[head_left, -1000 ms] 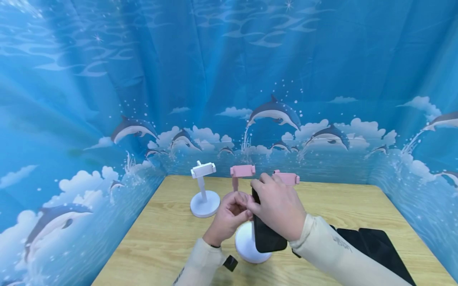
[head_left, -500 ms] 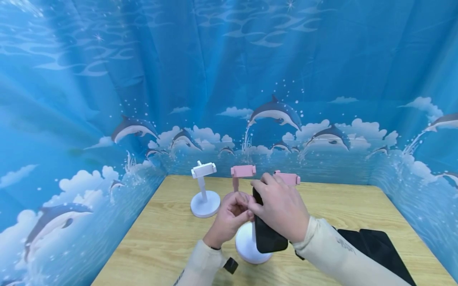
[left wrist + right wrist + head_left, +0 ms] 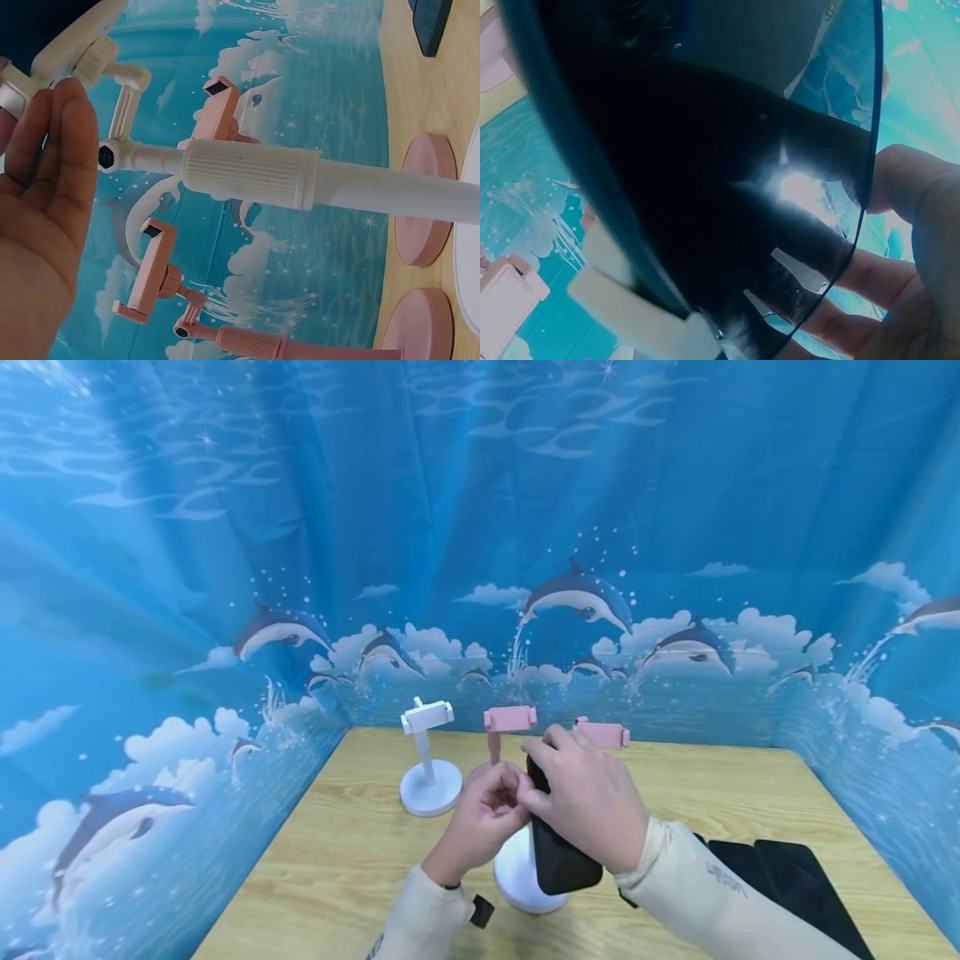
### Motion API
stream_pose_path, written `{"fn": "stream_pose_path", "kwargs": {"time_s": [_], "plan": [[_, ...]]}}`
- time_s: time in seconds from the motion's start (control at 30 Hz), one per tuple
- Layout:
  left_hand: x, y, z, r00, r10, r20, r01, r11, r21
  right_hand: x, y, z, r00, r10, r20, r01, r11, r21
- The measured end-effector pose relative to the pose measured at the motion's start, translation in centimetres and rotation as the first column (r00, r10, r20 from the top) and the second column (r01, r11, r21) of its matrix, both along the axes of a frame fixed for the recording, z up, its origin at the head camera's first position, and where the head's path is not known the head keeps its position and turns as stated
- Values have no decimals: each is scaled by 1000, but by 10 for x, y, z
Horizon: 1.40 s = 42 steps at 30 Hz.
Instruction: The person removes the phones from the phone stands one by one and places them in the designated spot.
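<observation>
A black smartphone [image 3: 566,860] is gripped by my right hand [image 3: 588,793], thumb on one long edge and fingers over the other. It stands tilted above the round base [image 3: 517,877] of a white phone stand [image 3: 247,174]. My left hand [image 3: 483,814] pinches the stand's clamp, its fingertips [image 3: 71,105] curled at the white holder [image 3: 75,52] beside the phone's edge. In the right wrist view, a white clamp arm [image 3: 630,315] lies against one edge of the glossy phone [image 3: 705,165]. The phone hides much of the stand's head in the head view.
Behind the hands stand another white phone stand [image 3: 427,789], a pink stand [image 3: 510,719] and a second pink stand [image 3: 606,735]. Flat black phone-like slabs [image 3: 795,877] lie at the right of the wooden table [image 3: 337,860]. A dolphin-printed curtain [image 3: 480,527] surrounds the table.
My left hand and wrist have shifted very slightly, and the phone's lower end has dipped a little. Both hands keep their hold.
</observation>
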State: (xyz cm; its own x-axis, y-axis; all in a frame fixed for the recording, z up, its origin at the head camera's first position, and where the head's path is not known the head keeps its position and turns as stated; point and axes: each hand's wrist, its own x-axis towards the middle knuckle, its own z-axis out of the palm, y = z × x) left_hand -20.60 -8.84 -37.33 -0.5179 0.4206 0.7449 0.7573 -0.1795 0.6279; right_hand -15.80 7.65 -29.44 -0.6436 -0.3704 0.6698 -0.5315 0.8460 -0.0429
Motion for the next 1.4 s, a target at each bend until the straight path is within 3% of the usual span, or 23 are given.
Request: {"fn": "stream_pose_path", "kwargs": {"time_s": [0.1,0.3,0.6,0.87,1.17,1.4], "plan": [[6,0,8,1000,10,-12,-10,1000,-7,1,1,0,1000,6,-4,-6,1000,8],[8,1,10,999,36,-10,-37,999,-14,0,1,-1,999,26,-22,-25,1000,9],[-10,3,-13,997,73,7,-73,997,-38,2,2,9,991,100,-86,-99,995,22],[-12,3,-14,995,100,-25,-101,994,-47,7,5,12,986,133,-95,-133,991,15],[0,5,-1,996,89,-4,-89,995,-41,13,14,13,969,181,-168,-182,983,9],[-11,4,-17,997,80,5,-80,996,-30,20,25,14,948,201,-248,-208,978,-2]]}}
